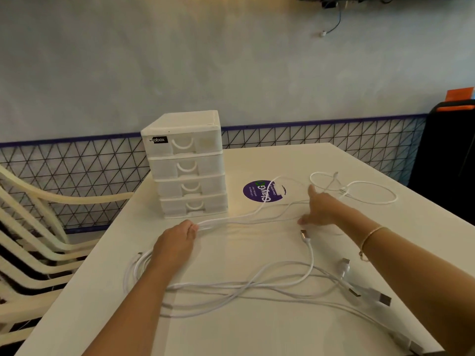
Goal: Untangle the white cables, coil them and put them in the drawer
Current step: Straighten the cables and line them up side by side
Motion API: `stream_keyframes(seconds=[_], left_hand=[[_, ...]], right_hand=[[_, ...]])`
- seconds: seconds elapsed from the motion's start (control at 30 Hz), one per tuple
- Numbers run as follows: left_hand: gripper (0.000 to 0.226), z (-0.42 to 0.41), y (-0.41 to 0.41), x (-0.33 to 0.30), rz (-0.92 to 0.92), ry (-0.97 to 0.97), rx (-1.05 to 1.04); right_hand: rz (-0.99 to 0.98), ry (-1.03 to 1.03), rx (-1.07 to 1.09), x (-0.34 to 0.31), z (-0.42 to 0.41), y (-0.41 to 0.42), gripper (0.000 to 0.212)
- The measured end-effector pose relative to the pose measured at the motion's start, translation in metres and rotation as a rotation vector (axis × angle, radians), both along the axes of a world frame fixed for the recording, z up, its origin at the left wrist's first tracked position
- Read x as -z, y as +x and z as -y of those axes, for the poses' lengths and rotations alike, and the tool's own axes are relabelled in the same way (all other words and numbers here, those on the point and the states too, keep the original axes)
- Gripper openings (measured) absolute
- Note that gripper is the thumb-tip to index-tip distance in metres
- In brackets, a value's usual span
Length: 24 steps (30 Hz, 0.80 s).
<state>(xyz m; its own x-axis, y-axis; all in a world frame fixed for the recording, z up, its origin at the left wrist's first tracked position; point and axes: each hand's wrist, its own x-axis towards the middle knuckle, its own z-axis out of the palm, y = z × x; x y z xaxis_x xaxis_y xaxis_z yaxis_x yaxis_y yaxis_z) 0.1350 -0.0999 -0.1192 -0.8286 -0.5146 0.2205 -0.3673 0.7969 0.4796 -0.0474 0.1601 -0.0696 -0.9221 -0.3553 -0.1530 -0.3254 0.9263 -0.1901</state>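
Head view: drawer unit looks shut; white cables on table.

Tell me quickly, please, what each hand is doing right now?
Left hand: closed, pinching a bundle of white cables.
Right hand: open, fingers spread over the cable strands, holding nothing.

drawer unit, top drawer, black label at its left: partly legible, ends "box" | round purple sticker on table right of unit: "ClayGo", smaller print unreadable
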Motion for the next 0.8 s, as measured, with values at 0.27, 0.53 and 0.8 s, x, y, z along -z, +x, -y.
stream_keyframes(seconds=[0.27, 0.53, 0.8], left_hand=[[0.032, 0.001, -0.001, 0.001, 0.001, -0.007, 0.001], [0.032, -0.001, 0.0, -0.002, 0.023, -0.038, -0.013], [0.028, -0.003, 0.003, -0.004, 0.0, 0.003, -0.006]], right_hand=[[-0.131, 0.207, -0.07, -0.006, -0.05, -0.022, 0.084], [-0.167, 0.377, 0.437, -0.019, -0.084, -0.053, 0.081], [-0.572, -0.021, -0.268, -0.038, 0.052, 0.04, 0.048]])
